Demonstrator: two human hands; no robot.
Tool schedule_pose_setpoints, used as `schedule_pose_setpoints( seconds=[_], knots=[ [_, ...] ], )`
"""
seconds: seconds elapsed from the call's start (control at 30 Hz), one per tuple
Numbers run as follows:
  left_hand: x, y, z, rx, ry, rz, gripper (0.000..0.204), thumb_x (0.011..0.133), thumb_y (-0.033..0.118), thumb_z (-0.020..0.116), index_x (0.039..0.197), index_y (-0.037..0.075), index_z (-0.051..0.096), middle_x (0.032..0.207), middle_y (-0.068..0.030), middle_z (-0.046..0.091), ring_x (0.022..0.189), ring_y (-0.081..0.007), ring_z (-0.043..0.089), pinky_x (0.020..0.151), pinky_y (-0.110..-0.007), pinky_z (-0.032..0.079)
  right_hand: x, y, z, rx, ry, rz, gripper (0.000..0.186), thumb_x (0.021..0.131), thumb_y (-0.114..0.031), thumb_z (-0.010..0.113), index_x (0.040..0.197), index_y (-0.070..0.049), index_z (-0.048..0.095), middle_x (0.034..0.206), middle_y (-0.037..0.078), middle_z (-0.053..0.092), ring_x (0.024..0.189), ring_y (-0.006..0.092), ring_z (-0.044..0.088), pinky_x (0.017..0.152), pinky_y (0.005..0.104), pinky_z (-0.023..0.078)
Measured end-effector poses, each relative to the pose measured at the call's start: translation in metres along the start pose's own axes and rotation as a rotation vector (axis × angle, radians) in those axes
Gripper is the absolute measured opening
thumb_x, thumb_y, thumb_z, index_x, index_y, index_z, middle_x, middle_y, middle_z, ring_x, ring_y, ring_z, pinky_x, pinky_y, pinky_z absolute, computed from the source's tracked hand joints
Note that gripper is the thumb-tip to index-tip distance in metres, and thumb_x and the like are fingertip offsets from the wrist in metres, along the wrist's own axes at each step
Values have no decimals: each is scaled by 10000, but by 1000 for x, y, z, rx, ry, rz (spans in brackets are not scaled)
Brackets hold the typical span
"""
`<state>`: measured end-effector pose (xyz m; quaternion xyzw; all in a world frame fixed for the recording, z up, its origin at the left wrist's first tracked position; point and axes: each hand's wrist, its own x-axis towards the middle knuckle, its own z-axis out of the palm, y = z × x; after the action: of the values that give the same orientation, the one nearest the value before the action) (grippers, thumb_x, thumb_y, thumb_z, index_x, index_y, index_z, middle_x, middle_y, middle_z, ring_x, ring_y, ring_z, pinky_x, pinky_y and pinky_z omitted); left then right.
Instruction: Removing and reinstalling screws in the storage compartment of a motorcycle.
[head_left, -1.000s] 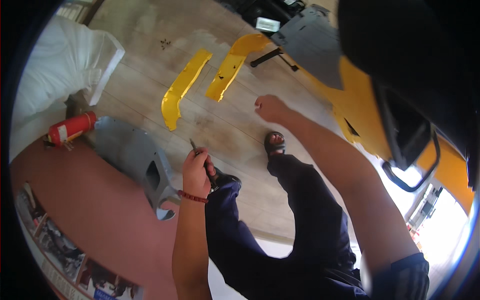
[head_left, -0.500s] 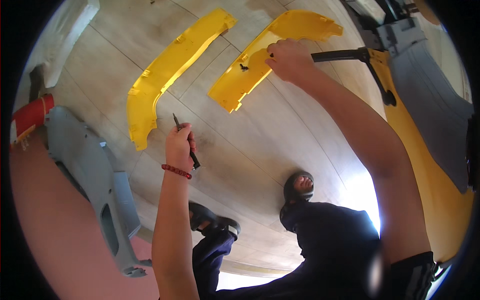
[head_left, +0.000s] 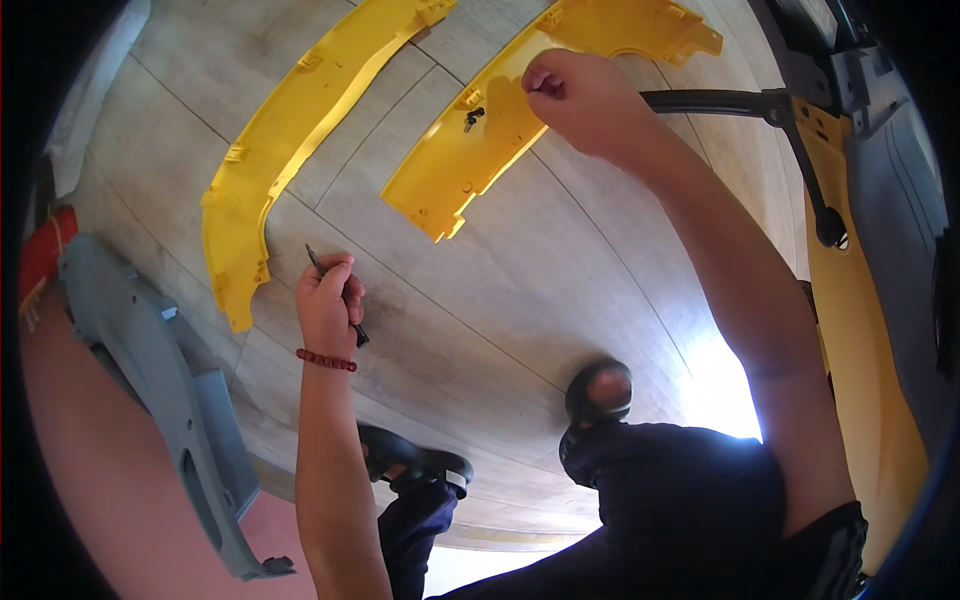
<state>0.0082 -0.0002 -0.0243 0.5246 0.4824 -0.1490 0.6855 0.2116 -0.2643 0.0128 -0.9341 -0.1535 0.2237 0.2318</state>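
Observation:
My left hand (head_left: 328, 308) is closed around a slim dark screwdriver (head_left: 313, 259), its tip pointing up past my thumb and its black end showing below my fingers. Above the right-hand yellow curved panel (head_left: 430, 180) my right hand (head_left: 585, 100) has its fingers curled in. Whatever they hold, if anything, is hidden. Several small black screws (head_left: 474, 119) lie in a little heap on that panel, left of my right hand. A second yellow curved panel (head_left: 285, 135) lies to the left on the floor.
At the left a grey plastic panel (head_left: 150, 350) stands near a red object (head_left: 45, 255). On the right a large yellow and grey body (head_left: 860, 320) carries a black arm (head_left: 720, 102) that reaches behind my right wrist. My sandalled feet (head_left: 600, 392) rest on the wood-look floor (head_left: 450, 350).
My right hand has drawn its fingers in and sits slightly higher in view. The left hand still grips the screwdriver. The whole view has shifted, with both yellow panels further up.

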Motion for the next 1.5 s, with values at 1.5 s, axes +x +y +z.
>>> schedule_pose_setpoints(
  seconds=[1.5],
  knots=[
    [-2, 7, 1, 2, 77, -48, 35, 779, 98, 562, 805, 74, 558, 523, -5, 464, 367, -85, 361, 320, -218, 242, -46, 7, -11, 1416, -255, 184, 185, 839, -56, 555, 997, 35, 587, 868, 93, 616, 766, 123, 559, 710, 245, 466]
  ],
)
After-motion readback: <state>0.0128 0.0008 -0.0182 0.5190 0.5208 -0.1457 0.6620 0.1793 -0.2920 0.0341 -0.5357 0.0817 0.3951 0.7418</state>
